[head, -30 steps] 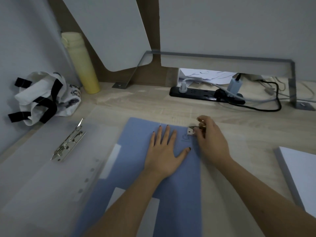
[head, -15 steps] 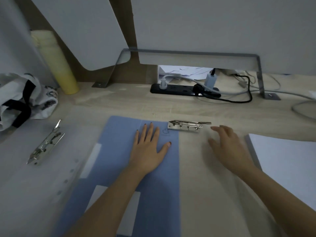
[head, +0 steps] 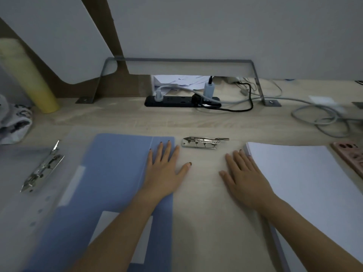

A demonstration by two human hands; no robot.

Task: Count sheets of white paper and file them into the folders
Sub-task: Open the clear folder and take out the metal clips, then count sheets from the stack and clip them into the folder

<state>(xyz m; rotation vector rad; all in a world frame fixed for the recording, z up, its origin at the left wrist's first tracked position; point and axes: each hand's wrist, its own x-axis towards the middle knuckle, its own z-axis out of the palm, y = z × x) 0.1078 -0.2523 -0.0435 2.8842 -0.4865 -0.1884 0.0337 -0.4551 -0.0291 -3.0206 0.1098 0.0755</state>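
Observation:
A blue folder lies flat on the desk in front of me. My left hand rests palm down on its right edge, fingers spread, holding nothing. A metal clip mechanism lies on the desk just beyond that hand. A stack of white paper sits at the right. My right hand lies flat and open on the desk, its fingertips touching the stack's near left corner. A translucent folder with its own metal clip lies at the left.
A black power strip with plugs and cables runs along the back under a metal stand. A yellow bottle and a printed cloth bag are at the far left. Grey cables and a pink object lie at the right.
My right hand let go of the metal clip, left it lying on the desk beyond the blue folder, and moved right to the paper stack. My view shifted right.

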